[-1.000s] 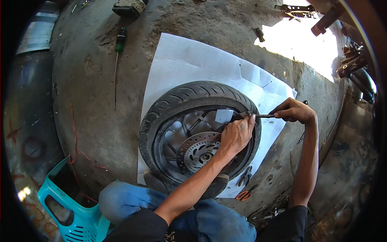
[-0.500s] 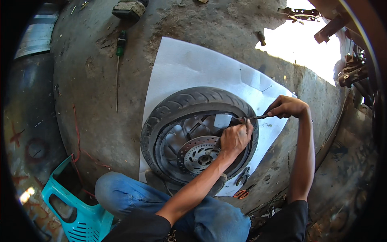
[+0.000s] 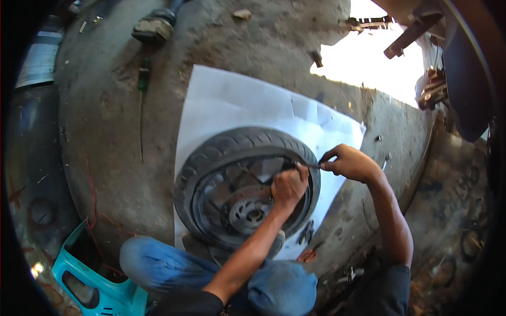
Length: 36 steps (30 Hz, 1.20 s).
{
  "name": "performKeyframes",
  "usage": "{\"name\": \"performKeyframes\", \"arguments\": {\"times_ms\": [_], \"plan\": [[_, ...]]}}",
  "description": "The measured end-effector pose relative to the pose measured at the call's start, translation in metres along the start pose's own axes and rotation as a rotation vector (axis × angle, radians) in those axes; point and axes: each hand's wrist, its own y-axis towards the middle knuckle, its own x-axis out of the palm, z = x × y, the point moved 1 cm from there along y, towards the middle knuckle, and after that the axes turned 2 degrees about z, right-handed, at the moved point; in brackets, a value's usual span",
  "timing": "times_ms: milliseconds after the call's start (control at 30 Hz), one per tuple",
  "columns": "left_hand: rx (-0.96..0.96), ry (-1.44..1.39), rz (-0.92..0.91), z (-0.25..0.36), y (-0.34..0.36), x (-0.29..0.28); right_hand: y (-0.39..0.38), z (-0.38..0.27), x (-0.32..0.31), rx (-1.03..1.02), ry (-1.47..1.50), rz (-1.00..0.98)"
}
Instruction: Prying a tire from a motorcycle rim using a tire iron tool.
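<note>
Grey floor (image 3: pixel 105 131), bright beyond, bears sheet (image 3: pixel 232 100) and wheel (image 3: pixel 237 141) — right hand (image 3: pixel 349 162) pinching dark rod (image 3: pixel 313 166), left hand (image 3: pixel 290 187), grip unclear.

Glare whitens the upper right; the wheel (image 3: pixel 242 204) looks blurred (edges black).

The wheel (image 3: pixel 242 211) lies on the sheet (image 3: pixel 232 100), the sheet on the floor (image 3: pixel 113 184), the screwdriver (image 3: pixel 143 81) left of both, the pliers (image 3: pixel 307 233) just right of the wheel, the stool (image 3: pixel 108 290) left of the left knee (image 3: pixel 141 258)

White sheet (image 3: pixel 237 105) on the floor (image 3: pixel 105 174) carries a wheel (image 3: pixel 246 211)
</note>
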Motion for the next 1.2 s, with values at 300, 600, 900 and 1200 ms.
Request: {"name": "performKeyframes", "arguments": {"times_ms": [300,600,900,1200], "plan": [[0.007,-0.073,0.068,-0.002,0.002,0.001,0.005,-0.016,-0.031,0.48,0.62,-0.736],[0.064,-0.058,0.129,-0.004,0.003,0.0,-0.024,-0.026,0.025,0.519,0.97,-0.432],[0.007,-0.08,0.075,-0.004,0.001,0.003,-0.049,-0.039,0.063,0.438,1.027,-0.146],[0.547,0.032,-0.274,-0.052,0.011,-0.031,-0.05,-0.052,0.102,0.34,0.977,-0.002]]}}
